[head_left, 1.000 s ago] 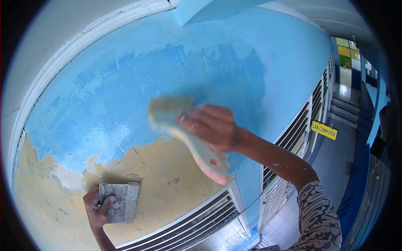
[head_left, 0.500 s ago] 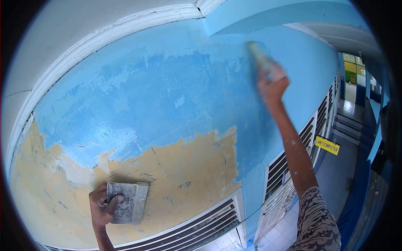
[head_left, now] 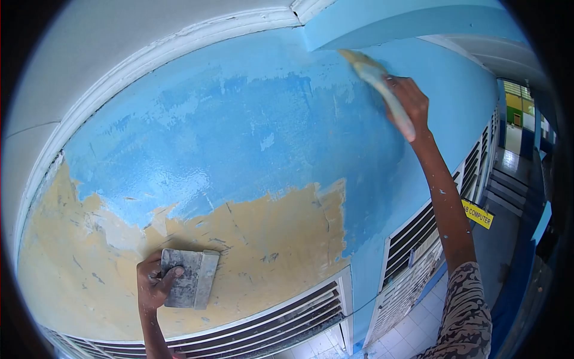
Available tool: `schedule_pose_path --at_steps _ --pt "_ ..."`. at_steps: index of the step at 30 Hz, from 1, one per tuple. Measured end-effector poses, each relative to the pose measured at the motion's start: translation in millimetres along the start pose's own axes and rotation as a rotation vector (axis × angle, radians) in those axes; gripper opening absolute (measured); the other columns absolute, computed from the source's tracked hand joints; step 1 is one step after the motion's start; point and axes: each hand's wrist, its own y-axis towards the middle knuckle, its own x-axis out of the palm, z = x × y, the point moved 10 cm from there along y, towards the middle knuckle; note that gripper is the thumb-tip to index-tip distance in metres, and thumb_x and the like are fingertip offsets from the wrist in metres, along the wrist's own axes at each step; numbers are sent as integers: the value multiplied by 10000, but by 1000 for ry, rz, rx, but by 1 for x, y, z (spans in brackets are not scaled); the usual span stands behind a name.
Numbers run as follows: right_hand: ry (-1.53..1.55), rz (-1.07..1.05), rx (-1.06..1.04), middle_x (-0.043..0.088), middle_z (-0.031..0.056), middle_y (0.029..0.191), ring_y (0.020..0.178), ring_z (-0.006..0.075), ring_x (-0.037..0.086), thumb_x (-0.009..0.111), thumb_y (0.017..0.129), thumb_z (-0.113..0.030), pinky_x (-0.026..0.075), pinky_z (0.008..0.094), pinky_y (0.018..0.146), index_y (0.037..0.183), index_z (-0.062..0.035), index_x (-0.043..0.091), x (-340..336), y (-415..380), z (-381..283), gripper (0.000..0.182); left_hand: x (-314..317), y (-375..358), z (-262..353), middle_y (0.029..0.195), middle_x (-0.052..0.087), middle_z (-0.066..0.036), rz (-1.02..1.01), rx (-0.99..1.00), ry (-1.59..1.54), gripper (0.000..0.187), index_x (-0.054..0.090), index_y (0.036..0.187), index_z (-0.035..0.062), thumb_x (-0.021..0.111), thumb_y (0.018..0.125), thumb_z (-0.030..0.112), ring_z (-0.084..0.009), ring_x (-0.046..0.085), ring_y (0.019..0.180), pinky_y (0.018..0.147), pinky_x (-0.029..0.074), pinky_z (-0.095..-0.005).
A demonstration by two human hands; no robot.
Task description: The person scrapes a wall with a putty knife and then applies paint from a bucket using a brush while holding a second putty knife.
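Observation:
My right hand (head_left: pixel 408 103) is closed round the handle of a paintbrush (head_left: pixel 375 79), high on the right part of the wall. Its bristles point up and left, right at the light blue paint just below the beam. Low on the left, my left hand (head_left: pixel 154 280) grips a wide scraper (head_left: pixel 190 276) with a grey-smeared blade, thumb on its face, held close in front of the bare tan patch (head_left: pixel 281 230). Between the two hands spreads the blue painted wall (head_left: pixel 239 131), darker and shiny in places, with a ragged lower edge where the paint ends.
White moulding (head_left: pixel 149 45) curves along the top of the wall, and a blue beam (head_left: pixel 412 27) juts out at upper right. Louvred vents (head_left: pixel 275 320) run below the tan patch. A yellow sign (head_left: pixel 477 214) hangs over the corridor at right, behind my forearm.
My right hand has shifted slightly right and turned, so the brush now tilts up-left and looks sharper than before. The left hand keeps its hold on the scraper as the view shifts a little.

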Motion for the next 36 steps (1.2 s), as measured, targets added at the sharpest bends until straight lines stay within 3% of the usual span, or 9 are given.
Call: schedule_pose_path --at_steps 3,8,13,15,18,23,27,31,36 --pt "-6 -22 119 685 165 981 810 332 661 691 665 30 555 386 691 1042 -2 676 8 -7 -10 379 0 -1 -3 797 653 -126 11 -18 -23 110 679 805 -71 734 727 -15 -176 605 667 589 438 -283" --pt "70 27 -217 671 143 930 801 280 662 723 705 -107 556 387 692 1007 30 699 12 38 -146 333 1 0 -4 784 638 -105 21 -65 -66 109 666 783 -84 730 720 -22 -142 563 652 575 413 -272" --pt "18 83 -280 669 135 922 779 289 655 718 672 -92 555 393 684 972 24 690 9 47 -120 323 1 0 -2 798 645 -110 30 -71 -65 111 670 790 -86 731 722 -21 -141 570 664 582 417 -268" --pt "-111 -94 -26 669 138 930 910 280 648 730 725 -140 551 387 746 1000 8 640 24 39 -76 325 1 -2 -4 803 648 -112 26 -66 -40 112 673 796 -86 730 723 -23 -141 573 670 586 421 -267" --pt "-108 -190 141 673 156 932 828 307 658 695 648 -51 555 388 726 1021 -2 667 23 37 -81 378 1 0 -2 803 650 -103 53 -92 -73 113 681 805 -83 736 728 -22 -142 579 674 592 427 -267" --pt "-156 31 -92 682 132 858 858 278 661 729 676 -109 559 380 700 923 14 659 36 80 -149 285 1 0 -2 796 658 -101 56 -73 -80 113 684 807 -79 741 738 -11 -139 582 668 589 429 -268" --pt "-88 208 -113 687 140 846 779 283 651 718 690 -106 568 384 646 889 17 667 27 99 -123 240 -3 -4 -3 783 665 -109 96 -54 -105 111 686 803 -75 745 738 -6 -137 578 652 579 427 -268" --pt "-181 -42 -8 681 170 824 760 268 643 705 684 -90 565 360 621 866 42 663 38 93 -157 228 -4 -4 -9 783 671 -109 83 -57 -64 118 692 814 -71 746 738 1 -138 573 635 571 425 -264" --pt "-148 60 28 640 83 762 642 224 606 679 656 -33 523 333 533 852 -16 648 34 118 -158 199 -1 -1 -1 779 672 -111 60 -32 -49 126 696 820 -71 748 739 10 -138 586 645 579 434 -268"
